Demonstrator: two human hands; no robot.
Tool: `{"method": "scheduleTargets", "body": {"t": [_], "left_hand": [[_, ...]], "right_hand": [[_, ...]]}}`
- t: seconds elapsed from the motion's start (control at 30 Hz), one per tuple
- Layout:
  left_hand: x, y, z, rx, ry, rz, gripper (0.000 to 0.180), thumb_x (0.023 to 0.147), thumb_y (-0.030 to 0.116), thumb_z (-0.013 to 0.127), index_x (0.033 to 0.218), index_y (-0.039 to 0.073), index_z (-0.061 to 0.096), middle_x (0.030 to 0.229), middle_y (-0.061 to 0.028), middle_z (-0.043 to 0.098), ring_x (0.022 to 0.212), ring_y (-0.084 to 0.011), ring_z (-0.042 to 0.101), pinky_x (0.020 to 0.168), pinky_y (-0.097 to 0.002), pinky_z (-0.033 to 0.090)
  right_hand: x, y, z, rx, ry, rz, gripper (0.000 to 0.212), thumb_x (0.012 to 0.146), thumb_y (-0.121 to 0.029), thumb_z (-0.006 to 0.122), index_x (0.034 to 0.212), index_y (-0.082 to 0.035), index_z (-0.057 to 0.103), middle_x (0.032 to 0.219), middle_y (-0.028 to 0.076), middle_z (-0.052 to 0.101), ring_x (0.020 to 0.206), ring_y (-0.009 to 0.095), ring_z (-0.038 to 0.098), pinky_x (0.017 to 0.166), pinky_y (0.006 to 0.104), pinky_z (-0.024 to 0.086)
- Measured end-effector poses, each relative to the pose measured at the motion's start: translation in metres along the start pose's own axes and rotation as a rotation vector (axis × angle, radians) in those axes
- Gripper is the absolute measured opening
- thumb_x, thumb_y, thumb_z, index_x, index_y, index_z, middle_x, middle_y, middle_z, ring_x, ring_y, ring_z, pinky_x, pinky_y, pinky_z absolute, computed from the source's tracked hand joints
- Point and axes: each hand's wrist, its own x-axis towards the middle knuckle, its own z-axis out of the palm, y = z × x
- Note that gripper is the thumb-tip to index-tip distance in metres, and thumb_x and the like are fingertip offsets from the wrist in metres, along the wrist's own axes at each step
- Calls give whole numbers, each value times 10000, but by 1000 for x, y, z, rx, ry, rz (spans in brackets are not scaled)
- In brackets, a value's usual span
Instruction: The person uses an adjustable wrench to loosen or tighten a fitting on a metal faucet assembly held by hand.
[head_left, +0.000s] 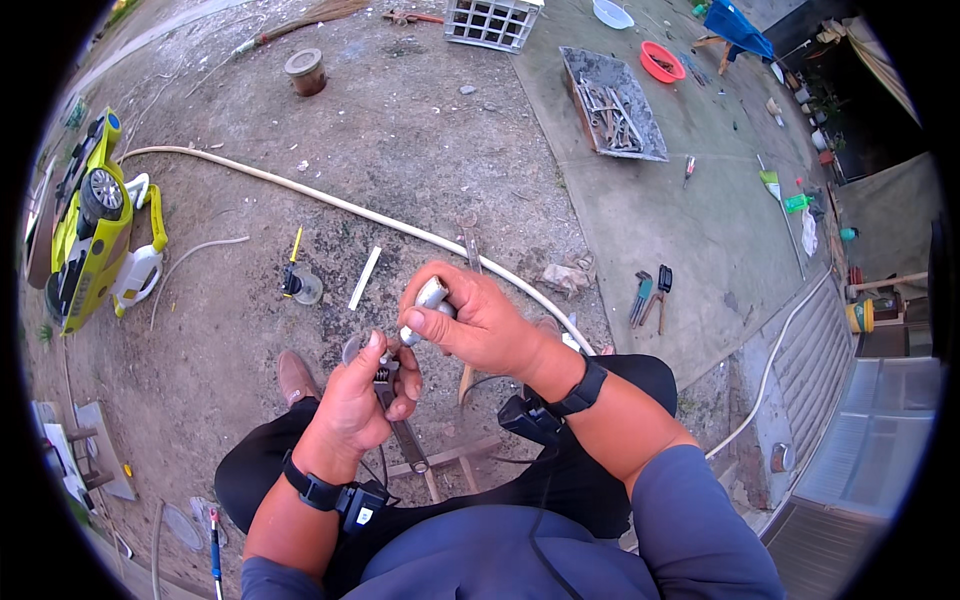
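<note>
My left hand (362, 395) is closed round the upper part of an adjustable wrench (407, 440), whose dark handle points down toward my lap. Close above it, my right hand (480, 318) grips a silver metal pipe fitting (432, 294) with bent or branching ends. The fitting's lower end meets the left fingertips near the wrench's jaw; whether the jaw bites on it is hidden by the fingers. Just beyond my right hand another metal wrench (471, 238) lies on the ground by a pale hose (385, 219).
A spray-bottle top (293, 283) and a white strip (365, 278) lie ahead. Pliers (641, 298) lie to the right; a grey tray of wrenches (570, 75) and a red basin (648, 57) are farther off. A yellow toy car (90, 240) stands left.
</note>
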Motion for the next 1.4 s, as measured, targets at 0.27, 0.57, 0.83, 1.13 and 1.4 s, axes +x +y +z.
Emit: {"method": "scheduleTargets", "body": {"t": [0.27, 0.57, 0.83, 1.13, 1.4], "left_hand": [[-3, 3, 12, 839, 190, 532, 146, 902, 134, 670, 948, 38, 571, 735, -27, 606, 600, -124, 567, 525, -259, 451], [2, 5, 3, 458, 172, 249, 449, 947, 493, 541, 961, 46, 578, 697, -58, 604, 547, -127, 538, 486, -237, 382], [0, -1, 2, 48, -14, 26, 416, 948, 467, 541, 955, 53, 577, 688, -89, 574, 544, -146, 485, 498, -230, 349], [-2, 5, 5, 735, 83, 482, 187, 900, 194, 673, 959, 34, 597, 759, -47, 617, 602, -126, 561, 537, -265, 435], [2, 14, 5, 1471, 126, 1032, 171, 820, 60, 715, 952, 27, 611, 738, -78, 590, 605, -144, 566, 548, -299, 436]], "right_hand": [[-2, 12, 9, 466, 80, 457, 237, 963, -348, 577, 964, -113, 551, 827, 3, 610, 559, 47, 485, 449, 208, 371], [1, -3, 4, 292, 147, 339, 220, 986, -318, 538, 979, -97, 536, 880, 31, 641, 542, 47, 491, 460, 193, 392], [-4, -4, 2, 143, 11, 186, 219, 968, -307, 574, 989, -91, 541, 922, 22, 636, 657, 42, 523, 536, 187, 439], [-2, 2, 6, 363, 69, 431, 262, 986, -384, 516, 973, -123, 531, 875, 36, 644, 582, 58, 520, 454, 177, 372], [-2, 4, 7, 503, 118, 591, 235, 986, -356, 524, 959, -123, 536, 848, 58, 656, 498, 71, 504, 397, 189, 329]]}}
